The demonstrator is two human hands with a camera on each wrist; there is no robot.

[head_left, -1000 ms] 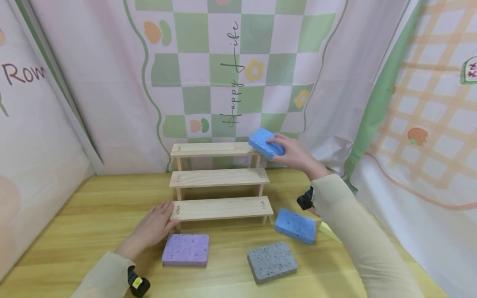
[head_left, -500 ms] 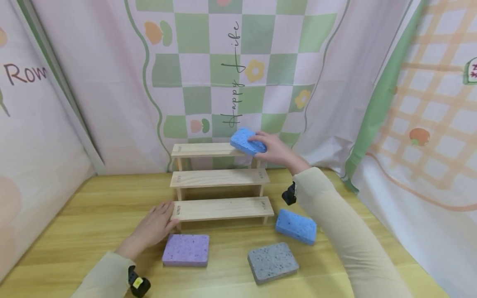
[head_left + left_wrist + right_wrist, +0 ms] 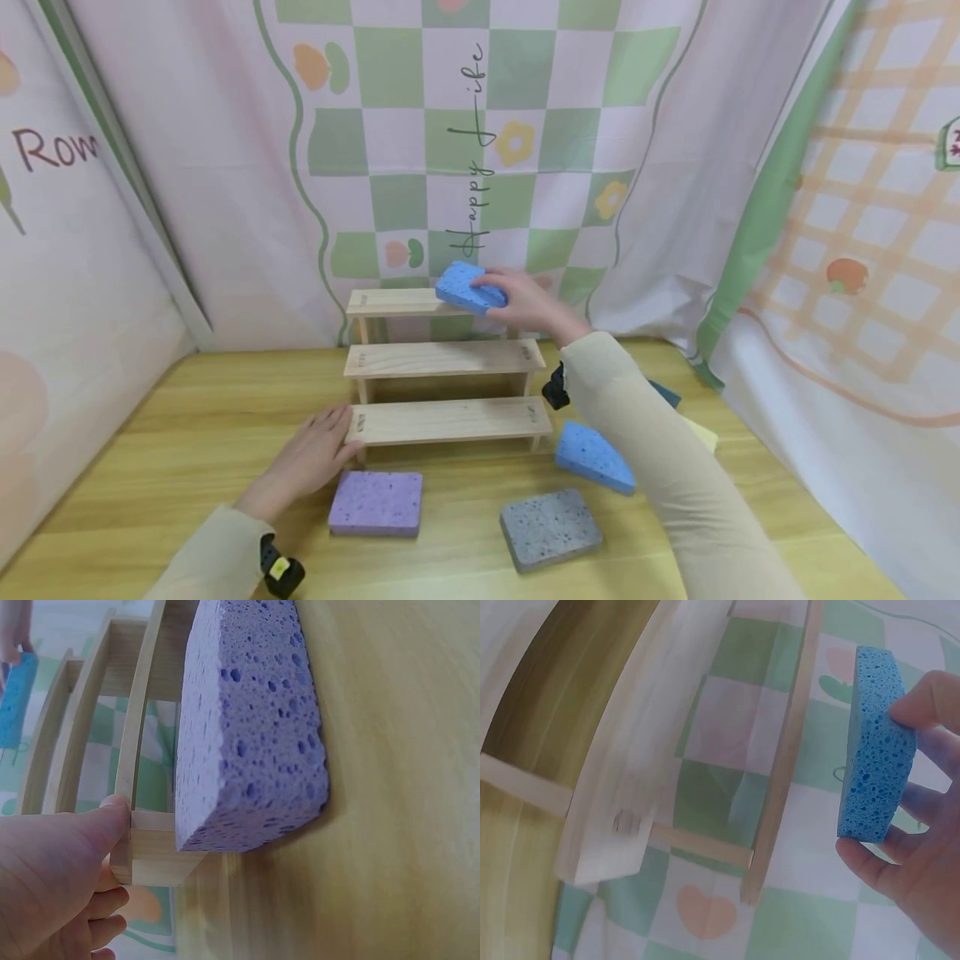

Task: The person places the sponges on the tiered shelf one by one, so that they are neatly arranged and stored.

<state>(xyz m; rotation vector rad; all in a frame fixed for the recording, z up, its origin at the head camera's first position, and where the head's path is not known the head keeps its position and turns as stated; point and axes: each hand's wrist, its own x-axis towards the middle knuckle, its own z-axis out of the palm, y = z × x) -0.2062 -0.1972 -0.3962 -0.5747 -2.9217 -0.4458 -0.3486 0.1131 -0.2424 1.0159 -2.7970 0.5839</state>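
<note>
Over the top step of a three-tier wooden stand [image 3: 450, 423], my right hand [image 3: 525, 302] holds a light blue sponge [image 3: 463, 286] by its right end. In the right wrist view a gap shows between that blue sponge [image 3: 874, 750] and the top board [image 3: 780, 765]. My left hand [image 3: 309, 454] grips the left end of the lowest step, thumb [image 3: 112, 814] on the front edge and fingers curled on the other side. Just in front of this hand, a purple sponge [image 3: 377, 503] lies flat on the table.
A grey sponge [image 3: 551, 528] and a second blue sponge [image 3: 591, 454] lie right of the stand's front. Beyond the right sleeve, a yellow piece [image 3: 703, 434] and a dark blue one [image 3: 665, 393] show partly. A checkered curtain [image 3: 517, 67] hangs close behind the stand.
My right hand has carried the blue sponge leftward, from the right end of the top step to over its middle. My left hand has stayed at the lowest step.
</note>
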